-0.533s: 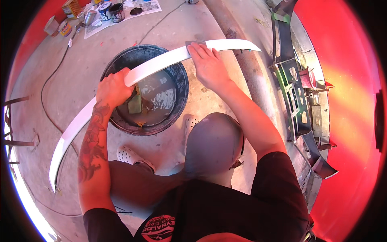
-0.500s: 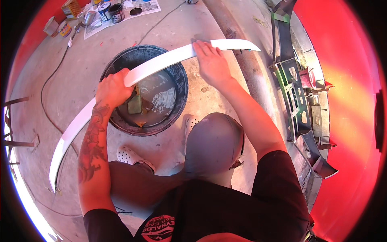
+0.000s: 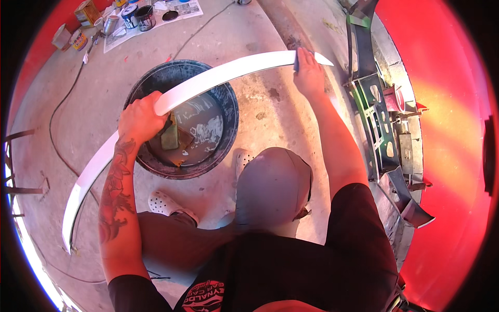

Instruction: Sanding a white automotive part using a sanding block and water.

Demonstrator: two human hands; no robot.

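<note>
A long, curved white strip [image 3: 228, 66] arches over a black tub [image 3: 224, 135] of murky water with a green sponge-like block [image 3: 169, 136] in it. My left hand [image 3: 141, 117] is closed around the strip at the tub's left side, its knuckles up. My right hand [image 3: 309, 73] holds a small dark grey pad [image 3: 297, 60] against the strip close to its right end, fingers laid across the top.
Paint cans [image 3: 130, 18] and containers stand on and beside newspaper [image 3: 184, 9] at upper left. A dark bumper-like part [image 3: 371, 130] lies along red panels [image 3: 457, 156] at right. A cable [image 3: 56, 119] runs over the floor. Metal legs [image 3: 23, 190] show at far left.
My right hand and the grey pad have slid right along the strip toward its end. My left hand keeps its grip, slightly shifted left in the picture along with the strip.
</note>
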